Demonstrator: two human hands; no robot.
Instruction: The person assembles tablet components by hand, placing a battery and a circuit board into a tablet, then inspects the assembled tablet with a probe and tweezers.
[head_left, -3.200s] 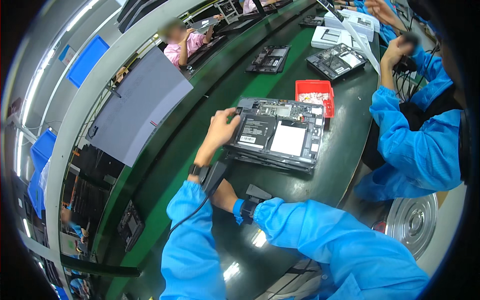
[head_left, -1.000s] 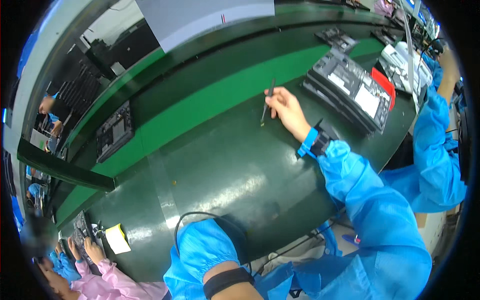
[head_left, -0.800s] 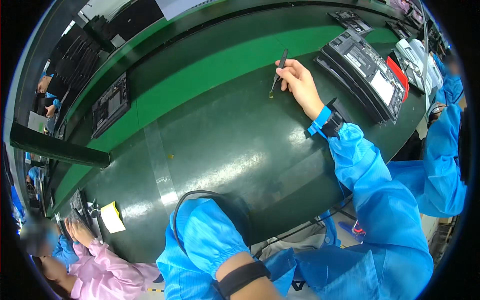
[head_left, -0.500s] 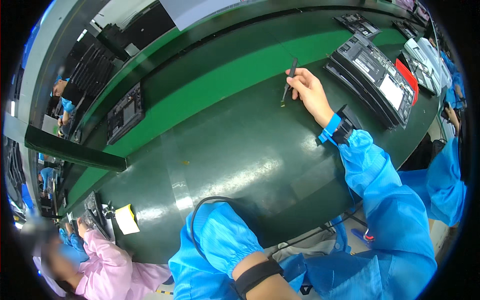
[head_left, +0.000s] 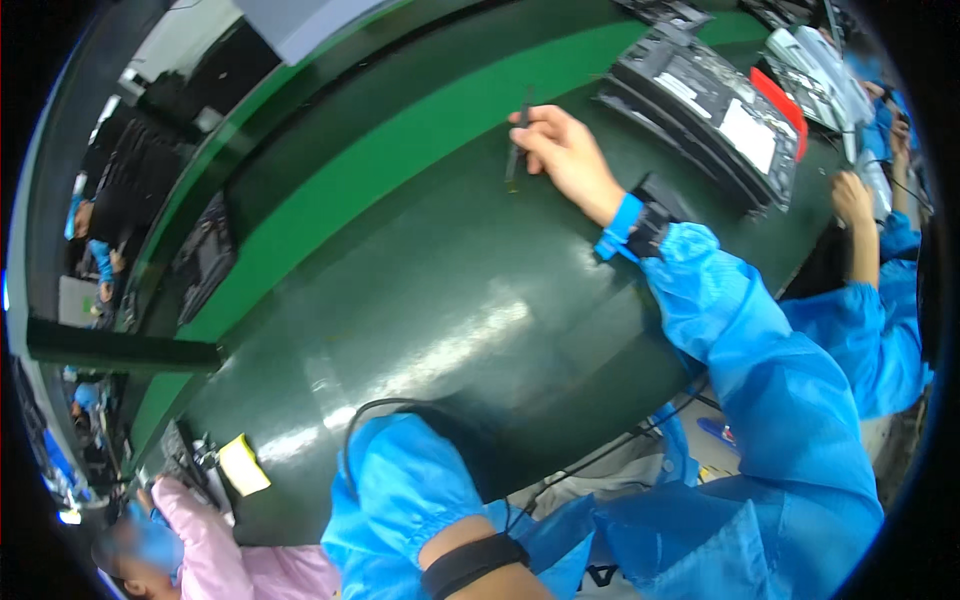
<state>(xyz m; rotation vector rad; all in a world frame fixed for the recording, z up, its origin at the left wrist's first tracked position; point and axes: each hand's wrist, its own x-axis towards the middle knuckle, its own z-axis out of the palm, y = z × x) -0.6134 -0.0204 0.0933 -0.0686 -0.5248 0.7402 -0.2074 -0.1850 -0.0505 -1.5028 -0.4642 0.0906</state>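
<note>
My right hand rests on the dark green bench top, fingers closed around a thin dark stick-like tool that points away from me. A blue cuff and a black wrist strap sit on that wrist. An opened laptop chassis lies just to the right of the hand, apart from it. Only my left arm's blue sleeve and bare forearm with a black band show at the bottom; the left hand itself is out of the picture.
A brighter green conveyor strip runs behind the bench, carrying a dark device at left. A red tray lies beyond the chassis. A co-worker in blue works at right, a person in pink at lower left beside a yellow note.
About three seconds ago both hands were at the laptop chassis. Over the last second my right hand has kept hold of the thin tool left of the chassis; only the view has shifted.
</note>
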